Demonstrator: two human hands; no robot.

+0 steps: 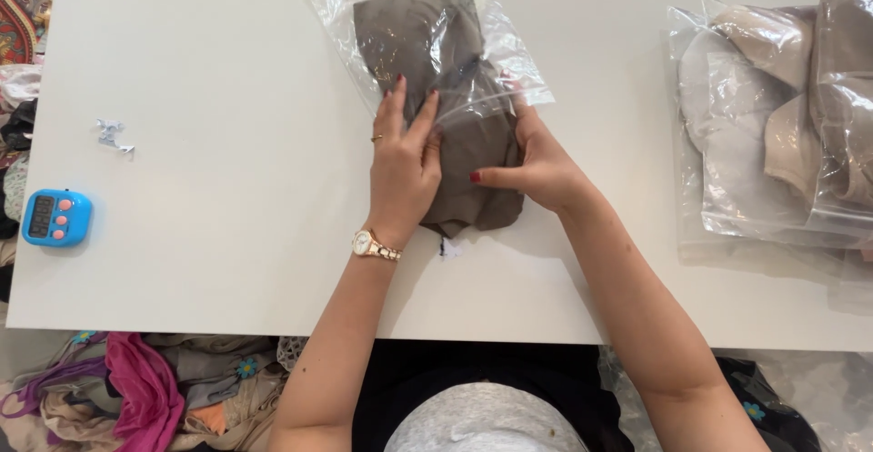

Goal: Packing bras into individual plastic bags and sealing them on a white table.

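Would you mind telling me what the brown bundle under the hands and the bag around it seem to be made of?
Brown bundle: apparently soft matte fabric, since it folds and creases under the left hand and right hand. Bag: thin clear plastic film, glossy; it is see-through, wrinkled and catches glare.

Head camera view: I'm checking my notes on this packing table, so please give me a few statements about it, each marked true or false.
1. Both hands rest on a grey-brown garment that lies partly inside a clear plastic bag. True.
2. The left hand wears a wristwatch. True.
3. The blue timer sits at the table's right edge. False: it sits near the left edge.
4. The right hand holds scissors. False: it grips only the garment and bag.
5. Bagged beige garments are piled on the right. True.
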